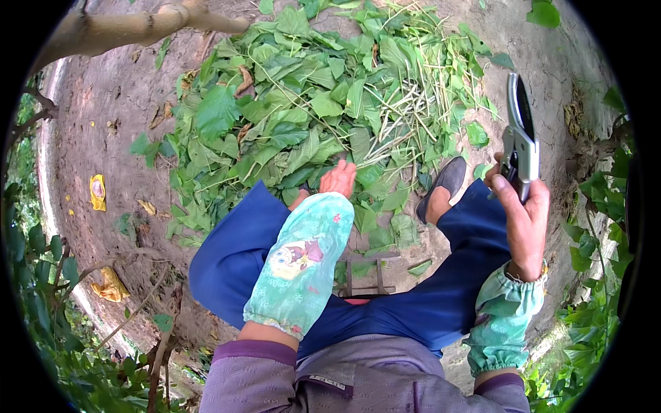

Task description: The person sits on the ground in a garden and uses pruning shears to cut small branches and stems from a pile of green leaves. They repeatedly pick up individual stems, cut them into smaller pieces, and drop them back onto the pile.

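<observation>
My right hand [526, 217] is raised at the right above the knee, gripping a pair of silver hand pruners [520, 139] that stand upright. My left hand [338, 179] reaches down between the knees to the near edge of a wide heap of green leaves [289, 113]. Its fingers point at the leaves, and what they may be pinching is hidden. Just beyond it and to the right, a bunch of pale cut stems [408, 111] lies on the heap. Patterned turquoise sleeve covers are on both forearms.
A thick bare branch [129, 31] juts in at upper left. Yellow wrappers [97, 192] lie on the bare soil [134, 201] at left. Part of a low metal-framed seat [364, 271] shows between my legs. Leafy shrubs [599, 196] border the right side. My dark shoe [448, 180] touches the heap's edge.
</observation>
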Motion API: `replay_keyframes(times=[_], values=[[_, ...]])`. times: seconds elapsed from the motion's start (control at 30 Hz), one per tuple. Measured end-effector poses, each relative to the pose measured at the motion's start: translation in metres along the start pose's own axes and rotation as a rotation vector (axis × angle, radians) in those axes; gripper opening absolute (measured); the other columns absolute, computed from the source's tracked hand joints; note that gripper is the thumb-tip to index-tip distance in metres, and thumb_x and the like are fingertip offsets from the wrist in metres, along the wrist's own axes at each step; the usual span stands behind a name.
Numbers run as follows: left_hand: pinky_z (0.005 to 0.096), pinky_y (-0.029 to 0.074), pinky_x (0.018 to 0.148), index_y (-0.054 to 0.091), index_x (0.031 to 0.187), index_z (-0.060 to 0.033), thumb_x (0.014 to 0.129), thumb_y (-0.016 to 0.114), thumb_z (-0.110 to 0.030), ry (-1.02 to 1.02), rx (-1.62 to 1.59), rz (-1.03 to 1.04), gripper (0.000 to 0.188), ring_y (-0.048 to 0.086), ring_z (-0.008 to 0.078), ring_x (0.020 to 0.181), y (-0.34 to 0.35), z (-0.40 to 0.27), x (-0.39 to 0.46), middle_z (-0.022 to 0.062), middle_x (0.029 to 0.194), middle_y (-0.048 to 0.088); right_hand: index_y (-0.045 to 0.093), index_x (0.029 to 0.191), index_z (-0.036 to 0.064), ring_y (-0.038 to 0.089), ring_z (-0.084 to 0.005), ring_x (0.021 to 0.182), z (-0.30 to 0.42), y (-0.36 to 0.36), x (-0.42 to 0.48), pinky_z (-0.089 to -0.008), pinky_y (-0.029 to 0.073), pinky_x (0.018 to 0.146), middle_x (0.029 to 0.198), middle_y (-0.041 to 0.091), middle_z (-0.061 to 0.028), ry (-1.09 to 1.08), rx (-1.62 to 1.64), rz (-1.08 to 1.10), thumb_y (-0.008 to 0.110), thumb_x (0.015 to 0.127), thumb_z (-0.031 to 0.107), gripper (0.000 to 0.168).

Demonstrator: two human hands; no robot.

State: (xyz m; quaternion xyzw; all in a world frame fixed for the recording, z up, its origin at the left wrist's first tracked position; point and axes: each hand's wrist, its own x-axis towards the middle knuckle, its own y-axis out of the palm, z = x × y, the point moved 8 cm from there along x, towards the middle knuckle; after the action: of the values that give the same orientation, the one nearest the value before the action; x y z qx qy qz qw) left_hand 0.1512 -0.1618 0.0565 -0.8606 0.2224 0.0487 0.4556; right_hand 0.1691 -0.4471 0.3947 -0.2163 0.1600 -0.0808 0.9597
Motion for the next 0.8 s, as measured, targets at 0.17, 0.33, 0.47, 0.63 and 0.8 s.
replay_keyframes(times=[0.17, 0.33, 0.47, 0.63, 0.8], values=[[0.0484, 0.054, 0.076, 0.062, 0.107, -0.0066, 0.090, 0.073, -0.025, 0.296, -0.235, -0.430, 0.027, 0.065, 0.0387, 0.083, -0.125, -0.067, 0.004, 0.0154, 0.106, 0.063, 0.065, 0.107, -0.002, 0.045, -0.0057, 0.073, 0.010, 0.012, 0.002, -0.0254, 0.040, 0.066, 0.080, 0.055, 0.0051, -0.085, -0.027, 0.001, 0.070, 0.093, 0.013, 0.021], [0.0440, 0.052, 0.077, 0.063, 0.096, -0.0021, 0.096, 0.062, -0.010, -0.387, -0.277, -1.085, 0.008, 0.064, 0.0319, 0.079, -0.225, 0.093, -0.051, 0.0159, 0.088, 0.066, 0.064, 0.098, -0.002, 0.041, -0.0065, 0.066, 0.007, 0.014, 0.003, -0.0281, 0.035, 0.058, 0.072, 0.047, 0.0052, -0.092, -0.079, 0.006, 0.070, 0.092, 0.013, 0.017], [0.0481, 0.055, 0.083, 0.072, 0.105, -0.0069, 0.081, 0.074, -0.012, -0.820, 0.193, -0.543, 0.025, 0.072, 0.0367, 0.091, -0.168, 0.246, -0.085, 0.0167, 0.095, 0.074, 0.062, 0.094, -0.002, 0.039, -0.0082, 0.062, 0.010, 0.031, 0.014, -0.0310, 0.033, 0.054, 0.066, 0.044, 0.0024, -0.161, -0.128, 0.058, 0.072, 0.089, 0.013, 0.019], [0.0495, 0.054, 0.087, 0.071, 0.103, -0.0066, 0.084, 0.071, -0.014, -0.678, 0.390, -0.406, 0.021, 0.071, 0.0375, 0.096, -0.155, 0.178, -0.050, 0.0201, 0.099, 0.073, 0.061, 0.092, -0.003, 0.043, -0.0139, 0.061, 0.008, 0.033, 0.009, -0.0359, 0.038, 0.056, 0.064, 0.047, -0.0041, -0.166, -0.208, 0.034, 0.073, 0.087, 0.018, 0.025], [0.0512, 0.053, 0.081, 0.071, 0.100, -0.0089, 0.087, 0.072, -0.018, -0.635, 0.027, -0.487, 0.016, 0.069, 0.0411, 0.093, -0.204, 0.151, -0.062, 0.0185, 0.093, 0.073, 0.061, 0.090, -0.004, 0.047, -0.0228, 0.059, 0.016, 0.043, 0.009, -0.0410, 0.041, 0.058, 0.064, 0.050, -0.0130, -0.219, -0.279, 0.085, 0.074, 0.086, 0.020, 0.028]])
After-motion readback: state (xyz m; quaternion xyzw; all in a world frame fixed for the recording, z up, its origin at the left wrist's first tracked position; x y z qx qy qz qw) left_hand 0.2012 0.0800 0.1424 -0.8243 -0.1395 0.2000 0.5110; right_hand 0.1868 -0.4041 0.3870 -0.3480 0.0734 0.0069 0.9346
